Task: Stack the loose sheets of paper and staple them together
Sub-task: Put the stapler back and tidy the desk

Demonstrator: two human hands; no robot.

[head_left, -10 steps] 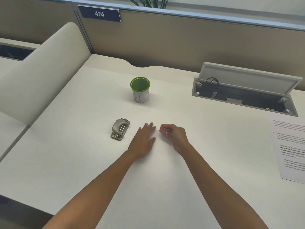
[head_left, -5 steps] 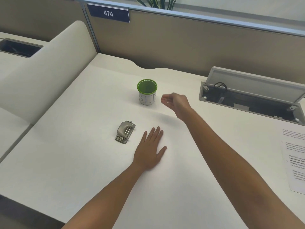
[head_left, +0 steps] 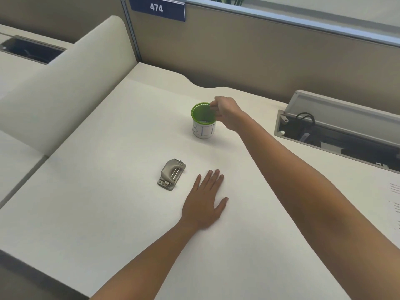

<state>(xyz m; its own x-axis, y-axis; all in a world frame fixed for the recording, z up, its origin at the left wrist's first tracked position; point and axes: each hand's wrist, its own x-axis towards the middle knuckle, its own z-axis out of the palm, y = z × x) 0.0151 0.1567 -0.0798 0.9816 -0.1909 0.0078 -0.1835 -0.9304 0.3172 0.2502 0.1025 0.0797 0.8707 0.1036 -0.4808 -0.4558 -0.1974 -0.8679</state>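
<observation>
A small grey metal stapler (head_left: 171, 174) lies on the white desk (head_left: 104, 191), just left of my left hand. My left hand (head_left: 205, 204) rests flat on the desk, palm down, holding nothing. A printed sheet of paper (head_left: 395, 204) shows only as a strip at the right edge of the view. My right hand (head_left: 225, 112) reaches far forward and hovers at the right rim of a white cup with a green rim (head_left: 203, 121). Its fingers are curled shut, and I cannot see whether something small is pinched in them.
An open cable tray with a raised grey lid (head_left: 337, 126) is sunk into the desk at the back right. A beige partition (head_left: 249, 57) with a blue "474" plate (head_left: 156, 8) closes off the back. A curved white divider (head_left: 65, 83) bounds the left side.
My right hand has travelled forward from beside the left hand to the cup's rim and closed its fingers. My left hand has stayed flat on the desk.
</observation>
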